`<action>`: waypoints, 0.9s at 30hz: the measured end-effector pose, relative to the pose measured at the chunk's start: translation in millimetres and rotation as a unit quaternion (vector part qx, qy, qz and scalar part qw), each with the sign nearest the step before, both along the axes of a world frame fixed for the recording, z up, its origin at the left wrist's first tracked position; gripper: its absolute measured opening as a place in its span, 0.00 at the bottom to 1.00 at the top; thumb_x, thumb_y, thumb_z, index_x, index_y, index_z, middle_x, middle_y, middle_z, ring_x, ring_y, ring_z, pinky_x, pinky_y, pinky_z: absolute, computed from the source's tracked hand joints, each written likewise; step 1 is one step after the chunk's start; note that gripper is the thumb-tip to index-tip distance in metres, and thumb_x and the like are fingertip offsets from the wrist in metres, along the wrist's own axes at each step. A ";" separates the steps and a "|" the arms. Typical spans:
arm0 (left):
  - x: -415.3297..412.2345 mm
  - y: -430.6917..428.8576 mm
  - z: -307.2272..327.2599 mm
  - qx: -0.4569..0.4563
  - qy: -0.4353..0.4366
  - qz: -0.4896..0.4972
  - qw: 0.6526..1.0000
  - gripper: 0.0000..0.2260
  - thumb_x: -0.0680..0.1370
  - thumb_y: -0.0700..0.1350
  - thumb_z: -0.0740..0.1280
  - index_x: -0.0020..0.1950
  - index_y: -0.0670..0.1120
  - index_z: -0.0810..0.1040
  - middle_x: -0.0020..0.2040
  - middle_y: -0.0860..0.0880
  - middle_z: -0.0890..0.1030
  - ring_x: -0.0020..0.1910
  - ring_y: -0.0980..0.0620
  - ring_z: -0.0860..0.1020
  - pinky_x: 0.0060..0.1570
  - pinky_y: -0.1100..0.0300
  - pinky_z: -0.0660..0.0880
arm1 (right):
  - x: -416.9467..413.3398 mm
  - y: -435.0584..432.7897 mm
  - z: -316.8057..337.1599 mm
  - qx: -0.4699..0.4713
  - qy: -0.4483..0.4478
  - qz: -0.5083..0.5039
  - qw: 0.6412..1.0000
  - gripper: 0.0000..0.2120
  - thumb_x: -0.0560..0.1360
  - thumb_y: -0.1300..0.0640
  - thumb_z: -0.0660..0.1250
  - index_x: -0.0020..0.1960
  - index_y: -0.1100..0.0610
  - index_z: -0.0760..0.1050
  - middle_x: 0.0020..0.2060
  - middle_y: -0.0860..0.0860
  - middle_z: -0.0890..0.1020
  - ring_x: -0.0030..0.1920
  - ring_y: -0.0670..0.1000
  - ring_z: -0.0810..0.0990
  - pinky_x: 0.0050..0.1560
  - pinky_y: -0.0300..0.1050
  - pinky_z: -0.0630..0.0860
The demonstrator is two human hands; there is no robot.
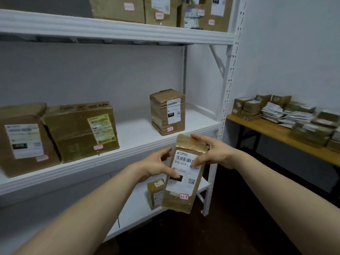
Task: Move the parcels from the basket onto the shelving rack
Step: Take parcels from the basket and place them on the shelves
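I hold a narrow brown taped parcel (pixel 184 183) upright in front of the white shelving rack (pixel 117 159); its white label with a barcode faces me. My left hand (pixel 158 164) grips its left edge, thumb on the label. My right hand (pixel 209 151) grips its top right corner, fingers over the top. The parcel is in the air, just in front of the middle shelf's edge. The basket is out of view.
On the middle shelf stand two large boxes (pixel 81 133) at left and an upright box (pixel 167 115) at right, with bare shelf between. A small box (pixel 156 192) sits on the lower shelf. More boxes (pixel 158 10) fill the top shelf. A wooden table (pixel 283 137) with piled parcels stands at right.
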State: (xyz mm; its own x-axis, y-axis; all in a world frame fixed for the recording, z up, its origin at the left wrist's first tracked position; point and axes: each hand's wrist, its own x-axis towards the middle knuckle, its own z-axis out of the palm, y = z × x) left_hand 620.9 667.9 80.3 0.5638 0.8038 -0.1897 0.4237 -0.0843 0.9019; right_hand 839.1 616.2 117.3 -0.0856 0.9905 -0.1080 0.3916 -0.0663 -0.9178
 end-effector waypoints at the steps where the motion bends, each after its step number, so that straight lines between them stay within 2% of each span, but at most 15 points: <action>1: 12.4 10.6 1.7 0.008 0.004 0.014 1.000 0.51 0.58 0.45 0.82 0.76 0.52 0.61 0.73 0.50 0.67 0.72 0.51 0.64 0.72 0.51 0.62 | 12.7 8.5 1.3 0.010 -0.011 -0.016 1.000 0.48 0.61 0.67 0.79 0.74 0.46 0.62 0.59 0.45 0.72 0.58 0.49 0.76 0.57 0.45 0.77; 3: 33.0 36.1 5.1 0.039 -0.003 0.064 0.997 0.44 0.65 0.39 0.78 0.77 0.49 0.60 0.74 0.46 0.65 0.73 0.48 0.63 0.69 0.56 0.64 | 36.4 27.7 4.0 0.028 -0.024 -0.052 0.998 0.51 0.60 0.68 0.79 0.76 0.47 0.60 0.61 0.46 0.69 0.62 0.51 0.73 0.63 0.46 0.73; 5: 50.1 62.0 10.8 0.087 -0.013 0.117 0.989 0.39 0.68 0.37 0.76 0.76 0.47 0.62 0.71 0.45 0.68 0.69 0.48 0.67 0.63 0.59 0.67 | 58.2 47.8 7.3 0.044 -0.039 -0.080 0.995 0.53 0.60 0.68 0.79 0.76 0.47 0.58 0.62 0.47 0.67 0.64 0.52 0.70 0.65 0.47 0.71; 8: 70.0 107.3 21.3 0.138 -0.033 0.192 0.971 0.34 0.71 0.35 0.73 0.74 0.44 0.65 0.67 0.45 0.73 0.59 0.49 0.73 0.58 0.60 0.70 | 85.6 84.2 16.4 0.071 -0.053 -0.110 0.990 0.53 0.60 0.70 0.79 0.76 0.47 0.58 0.63 0.48 0.68 0.61 0.53 0.71 0.58 0.49 0.76; 10: 79.5 140.9 30.0 0.182 -0.015 0.237 0.954 0.32 0.72 0.36 0.71 0.74 0.45 0.65 0.68 0.44 0.72 0.58 0.49 0.74 0.55 0.61 0.70 | 99.1 112.9 25.8 0.092 -0.066 -0.125 0.986 0.53 0.60 0.70 0.78 0.77 0.48 0.57 0.62 0.49 0.69 0.59 0.52 0.71 0.53 0.46 0.75; 13: 90.8 189.5 40.3 0.240 0.027 0.279 0.929 0.34 0.71 0.39 0.73 0.74 0.52 0.65 0.69 0.42 0.69 0.65 0.44 0.70 0.62 0.56 0.69 | 118.4 157.6 37.8 0.122 -0.089 -0.147 0.977 0.53 0.60 0.69 0.79 0.77 0.50 0.57 0.67 0.51 0.67 0.62 0.52 0.69 0.58 0.45 0.70; 15: 97.8 215.1 46.6 0.242 0.030 0.303 0.921 0.36 0.70 0.40 0.73 0.75 0.54 0.63 0.69 0.41 0.65 0.69 0.43 0.66 0.67 0.53 0.66 | 130.0 186.9 44.7 0.137 -0.089 -0.159 0.974 0.53 0.59 0.69 0.79 0.76 0.50 0.57 0.69 0.52 0.66 0.66 0.54 0.67 0.65 0.49 0.68; 17: 102.3 234.0 51.0 0.233 0.038 0.324 0.916 0.39 0.71 0.39 0.73 0.76 0.55 0.59 0.71 0.40 0.60 0.71 0.40 0.61 0.70 0.51 0.62 | 139.2 213.7 49.3 0.145 -0.082 -0.158 0.973 0.53 0.59 0.69 0.78 0.76 0.49 0.57 0.69 0.52 0.66 0.68 0.56 0.67 0.67 0.54 0.68; 21: 106.8 258.8 48.9 0.207 0.051 0.330 0.920 0.40 0.71 0.37 0.73 0.77 0.57 0.58 0.76 0.40 0.52 0.75 0.39 0.54 0.73 0.53 0.55 | 151.7 260.9 47.5 0.146 -0.057 -0.120 0.980 0.48 0.62 0.73 0.74 0.75 0.47 0.59 0.68 0.51 0.64 0.62 0.55 0.68 0.57 0.52 0.74; 24: 108.4 274.8 45.8 0.206 0.037 0.331 0.920 0.35 0.73 0.35 0.70 0.76 0.54 0.62 0.75 0.40 0.54 0.73 0.41 0.61 0.73 0.57 0.57 | 160.5 300.5 45.9 0.150 -0.040 -0.085 0.984 0.46 0.61 0.74 0.72 0.73 0.45 0.64 0.66 0.52 0.65 0.62 0.57 0.68 0.58 0.56 0.76; 27: 112.1 284.3 40.1 0.218 0.012 0.337 0.916 0.30 0.73 0.35 0.67 0.73 0.51 0.68 0.69 0.40 0.67 0.64 0.43 0.74 0.70 0.53 0.66 | 166.5 338.9 44.5 0.140 -0.014 -0.042 0.989 0.46 0.61 0.76 0.71 0.72 0.45 0.66 0.65 0.53 0.68 0.61 0.59 0.71 0.57 0.56 0.77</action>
State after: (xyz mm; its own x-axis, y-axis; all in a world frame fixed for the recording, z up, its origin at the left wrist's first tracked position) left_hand 733.1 952.3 120.4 -0.0878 0.9702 0.2260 0.5319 -0.1462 0.8341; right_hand 1005.6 955.1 161.8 -0.0026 0.9852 0.1713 0.4219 0.1564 -0.8931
